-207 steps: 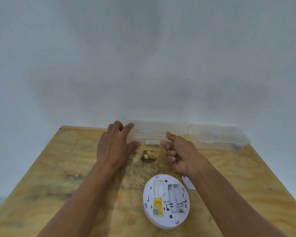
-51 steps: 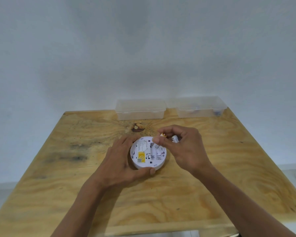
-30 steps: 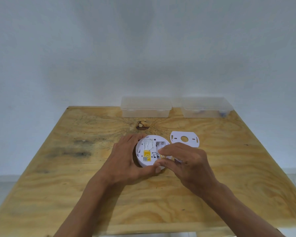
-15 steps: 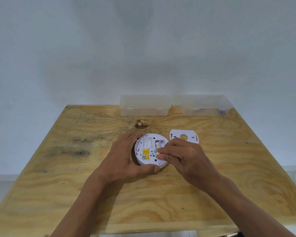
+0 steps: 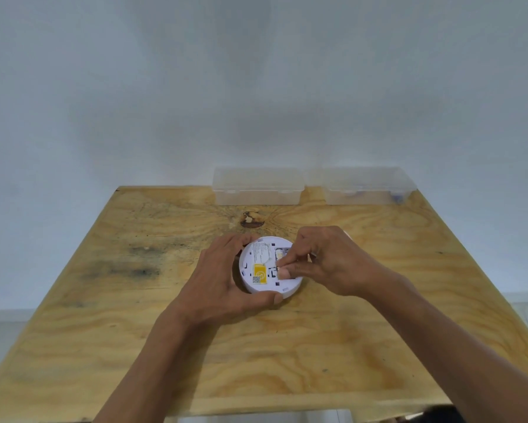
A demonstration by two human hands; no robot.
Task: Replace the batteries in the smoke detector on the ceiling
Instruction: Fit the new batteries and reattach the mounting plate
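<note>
The round white smoke detector (image 5: 258, 264) lies back side up in the middle of the wooden table (image 5: 134, 331), showing a yellow label and its battery bay. My left hand (image 5: 223, 282) wraps around its left and front rim, thumb on the near edge. My right hand (image 5: 327, 264) reaches over the battery bay from the right, fingertips pinched on a small battery (image 5: 278, 256) lying in the bay. The white mounting plate is almost fully hidden behind my right hand.
Two clear plastic boxes stand shut at the table's far edge against the white wall: one in the middle (image 5: 258, 186), one to the right (image 5: 363, 186). A dark knot (image 5: 250, 220) marks the wood behind the detector.
Over the last second my right hand has shifted further over the battery bay, now covering the mounting plate. My left hand keeps its hold on the detector.
</note>
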